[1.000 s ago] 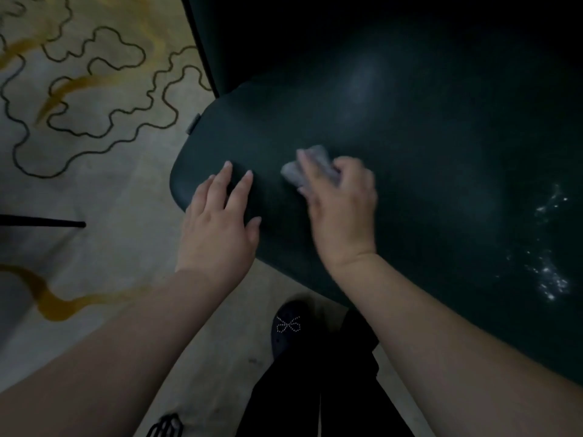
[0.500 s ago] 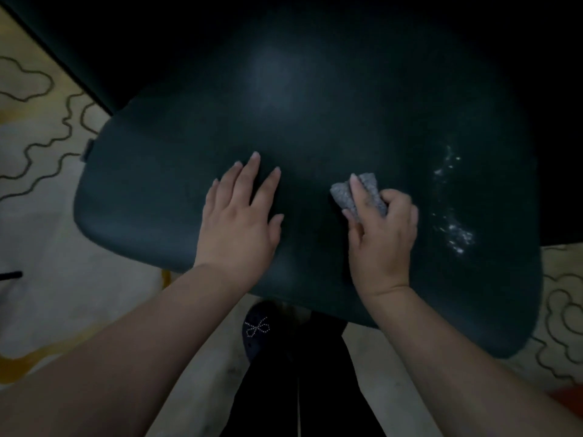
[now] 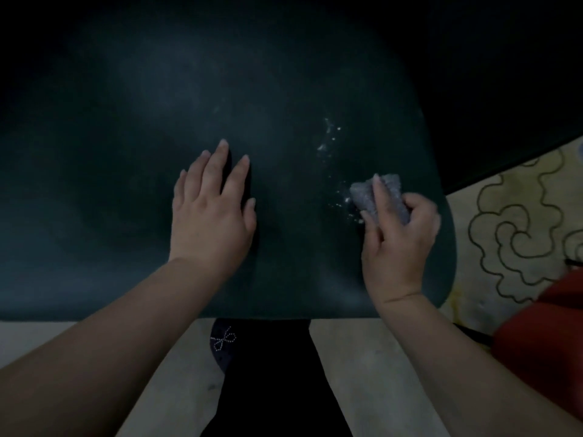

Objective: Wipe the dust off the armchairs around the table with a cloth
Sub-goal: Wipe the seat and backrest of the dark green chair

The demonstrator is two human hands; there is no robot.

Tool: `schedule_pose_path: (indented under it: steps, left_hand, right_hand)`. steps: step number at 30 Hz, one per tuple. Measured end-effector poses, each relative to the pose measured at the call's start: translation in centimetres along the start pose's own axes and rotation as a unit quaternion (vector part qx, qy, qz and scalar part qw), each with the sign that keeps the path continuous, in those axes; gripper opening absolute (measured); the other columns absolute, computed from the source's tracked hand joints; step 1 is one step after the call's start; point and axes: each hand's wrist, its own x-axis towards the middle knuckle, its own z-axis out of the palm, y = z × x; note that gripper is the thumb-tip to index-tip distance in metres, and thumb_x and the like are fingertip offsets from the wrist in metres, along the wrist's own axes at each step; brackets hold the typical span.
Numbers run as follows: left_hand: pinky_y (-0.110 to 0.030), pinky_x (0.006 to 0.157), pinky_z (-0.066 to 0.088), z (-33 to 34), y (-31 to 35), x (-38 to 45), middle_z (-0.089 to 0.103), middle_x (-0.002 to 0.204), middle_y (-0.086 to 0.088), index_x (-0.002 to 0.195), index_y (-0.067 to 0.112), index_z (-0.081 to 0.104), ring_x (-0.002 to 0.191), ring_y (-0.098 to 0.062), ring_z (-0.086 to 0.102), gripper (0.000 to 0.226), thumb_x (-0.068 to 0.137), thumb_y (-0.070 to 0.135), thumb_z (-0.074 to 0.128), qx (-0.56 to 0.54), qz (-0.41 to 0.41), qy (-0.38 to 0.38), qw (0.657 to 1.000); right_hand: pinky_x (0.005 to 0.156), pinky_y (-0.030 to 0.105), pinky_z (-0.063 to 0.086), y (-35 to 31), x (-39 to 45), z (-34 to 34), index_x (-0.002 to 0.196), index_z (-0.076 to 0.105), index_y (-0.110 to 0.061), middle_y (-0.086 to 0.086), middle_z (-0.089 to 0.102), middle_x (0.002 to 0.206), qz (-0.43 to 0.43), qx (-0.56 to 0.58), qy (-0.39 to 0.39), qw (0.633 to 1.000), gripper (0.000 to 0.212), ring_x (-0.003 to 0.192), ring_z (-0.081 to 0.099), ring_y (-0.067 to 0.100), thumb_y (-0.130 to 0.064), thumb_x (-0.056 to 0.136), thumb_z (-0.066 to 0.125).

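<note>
Armchair seat (image 3: 126, 152), dark teal and smooth, filling most of the view, front edge running straight across just above a strip of pale floor (image 3: 176, 373). Left of centre on that seat, left hand (image 3: 211, 209) lying flat, palm down, fingers straight and slightly spread, holding nothing, forearm reaching in from the lower left corner. Below the seat edge, between the two forearms, a dark shoe (image 3: 222, 345) with a dotted bow, beside dark trouser legs (image 3: 271, 383). Right of the left hand, a scatter of whitish specks (image 3: 329, 143) trailing down the seat toward the cloth. Grey cloth (image 3: 378, 197), bunched into a small wad, pressed on the seat near its right edge, well apart from the left hand. Right hand (image 3: 397, 241) gripping that cloth from behind, index finger laid straight over the top, thumb and remaining fingers curled round the sides. Farther right, beyond the seat, pale carpet (image 3: 520, 234) with dark looping outlines, and an orange-red shape (image 3: 545, 335) at the lower right edge, too cropped to identify.
</note>
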Motion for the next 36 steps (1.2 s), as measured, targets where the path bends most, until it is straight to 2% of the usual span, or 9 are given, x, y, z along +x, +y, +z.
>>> schedule_pose_path:
  steps: [4,6,9,14,19,23,29,33,36]
  left_hand:
    - [-0.051,0.115,0.017,0.4,1.6,1.0,0.023,0.156,-0.012,0.144,0.015,0.039,0.142,-0.033,0.02,0.054,0.093,0.026,0.053,0.003,0.002,-0.003,1.0]
    - [-0.05,0.115,0.016,0.6,2.1,1.3,0.022,0.156,-0.011,0.145,0.016,0.038,0.142,-0.033,0.019,0.053,0.094,0.025,0.052,0.004,0.003,-0.002,1.0]
    - [-0.049,0.116,0.016,0.7,2.6,1.4,0.022,0.157,-0.011,0.145,0.015,0.037,0.142,-0.032,0.019,0.053,0.094,0.023,0.05,0.001,0.001,-0.003,1.0]
    - [-0.05,0.115,0.017,1.0,3.1,1.5,0.024,0.156,-0.011,0.145,0.014,0.037,0.142,-0.033,0.02,0.053,0.094,0.02,0.05,0.003,-0.006,0.001,1.0]
    - [-0.051,0.114,0.018,1.3,3.4,1.5,0.025,0.156,-0.012,0.145,0.013,0.037,0.141,-0.034,0.022,0.054,0.093,0.017,0.05,0.006,-0.013,0.01,1.0]
    - [-0.05,0.115,0.018,1.4,3.7,1.5,0.025,0.155,-0.013,0.145,0.012,0.037,0.141,-0.034,0.022,0.054,0.092,0.015,0.049,0.009,-0.015,0.015,1.0]
    - [-0.049,0.114,0.02,1.1,2.9,1.5,0.027,0.155,-0.011,0.144,0.014,0.038,0.14,-0.033,0.024,0.053,0.093,0.021,0.052,0.016,0.0,0.008,1.0]
    - [-0.048,0.114,0.021,0.9,3.0,1.6,0.027,0.154,-0.013,0.144,0.013,0.039,0.139,-0.034,0.025,0.053,0.093,0.02,0.052,0.016,0.003,0.007,1.0]
    - [-0.048,0.114,0.021,0.8,3.2,1.5,0.027,0.154,-0.013,0.144,0.012,0.039,0.139,-0.035,0.026,0.053,0.094,0.021,0.051,0.016,0.003,0.005,1.0]
  right_hand:
    - [0.093,0.038,0.038,0.3,1.4,1.1,0.139,0.048,-0.022,0.021,0.048,0.114,0.132,0.044,0.019,0.99,0.052,0.103,0.045,0.035,-0.01,0.091,0.061]
    - [0.093,0.039,0.041,-0.8,1.5,1.8,0.139,0.048,-0.022,0.02,0.048,0.116,0.15,0.053,0.025,0.987,0.052,0.102,0.045,0.032,-0.009,0.09,0.062]
    - [0.09,0.039,0.043,-1.4,1.4,2.0,0.138,0.051,-0.019,0.021,0.049,0.113,0.138,0.056,0.021,0.989,0.049,0.099,0.046,0.032,-0.011,0.09,0.062]
    - [0.09,0.044,0.046,-0.9,1.2,1.5,0.139,0.05,-0.02,0.02,0.049,0.115,0.04,0.064,-0.051,0.996,0.053,0.101,0.046,0.033,-0.009,0.088,0.061]
    - [0.087,0.047,0.049,-1.4,1.4,1.6,0.137,0.052,-0.018,0.021,0.049,0.114,0.015,0.093,-0.067,0.993,0.052,0.099,0.047,0.034,-0.008,0.088,0.064]
    - [0.085,0.042,0.045,-2.8,2.9,2.4,0.135,0.054,-0.018,0.02,0.052,0.111,-0.013,0.111,-0.072,0.991,0.05,0.097,0.049,0.034,-0.011,0.087,0.065]
    - [0.088,0.035,0.042,-0.1,2.5,1.4,0.139,0.048,-0.023,0.017,0.049,0.113,0.097,0.093,0.0,0.991,0.051,0.101,0.045,0.029,-0.017,0.09,0.058]
    - [0.081,0.04,0.046,-2.8,0.9,1.9,0.136,0.053,-0.02,0.019,0.053,0.109,0.02,0.102,-0.052,0.993,0.051,0.094,0.048,0.033,-0.013,0.086,0.063]
    - [0.084,0.043,0.045,-4.2,3.2,3.0,0.134,0.055,-0.02,0.019,0.053,0.11,-0.017,0.115,-0.072,0.991,0.049,0.096,0.049,0.035,-0.014,0.087,0.065]
